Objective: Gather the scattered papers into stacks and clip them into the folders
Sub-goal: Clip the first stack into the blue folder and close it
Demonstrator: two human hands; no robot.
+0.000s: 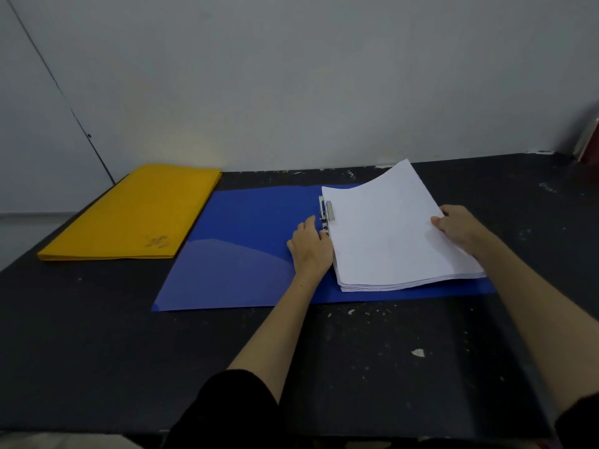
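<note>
An open blue folder (246, 247) lies flat on the dark table. A thick stack of white papers (389, 234) rests on its right half, with the far right corner curling upward. A metal clip (326, 209) stands at the folder's spine, touching the stack's left edge. My left hand (309, 246) rests at the stack's left edge just below the clip, its fingertips hidden against the papers. My right hand (460, 226) grips the stack's right edge, thumb on top.
A closed yellow folder (133, 215) lies at the back left of the black table (372, 358), close to the grey wall. Small white flecks dot the table in front of the blue folder. A blurred object (588, 137) stands at the far right edge.
</note>
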